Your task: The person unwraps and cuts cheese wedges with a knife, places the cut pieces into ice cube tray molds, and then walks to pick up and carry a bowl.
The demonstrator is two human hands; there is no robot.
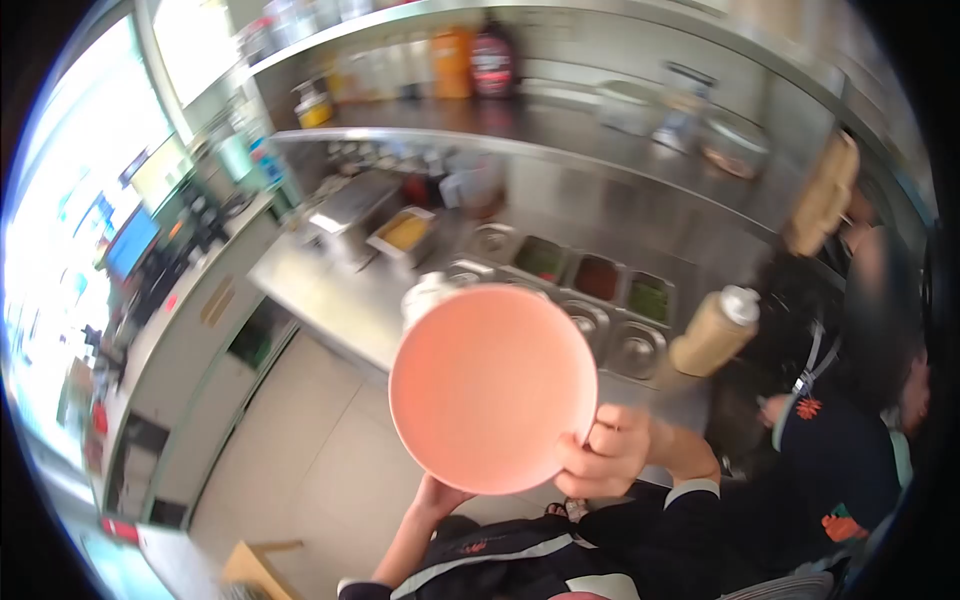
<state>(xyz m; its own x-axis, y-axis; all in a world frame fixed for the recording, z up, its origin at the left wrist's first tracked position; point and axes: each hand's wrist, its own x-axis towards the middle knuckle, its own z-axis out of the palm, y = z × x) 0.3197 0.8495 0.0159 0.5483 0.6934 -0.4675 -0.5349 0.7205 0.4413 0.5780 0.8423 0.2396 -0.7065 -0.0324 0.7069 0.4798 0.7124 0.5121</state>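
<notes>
A round, salmon-pink bowl (493,390) fills the middle of the view, its plain inside facing me. My right hand (610,455) is closed at the bowl's lower right rim, with its fingers curled. At the lower left edge my left hand (442,494) holds the bowl from behind, its fingers hidden. Behind the bowl is a steel counter with inset food pans, among them a green one (540,258), a brown-red one (597,278) and another green one (650,298). A beige squeeze bottle (714,332) with a white cap stands right of the pans.
Shelves (640,165) above the counter hold bottles and tubs. A steel tray of yellow food (405,232) sits at the back left. To the right, close by, is a co-worker in dark clothing (840,450). A side counter with a monitor (132,245) runs along the left.
</notes>
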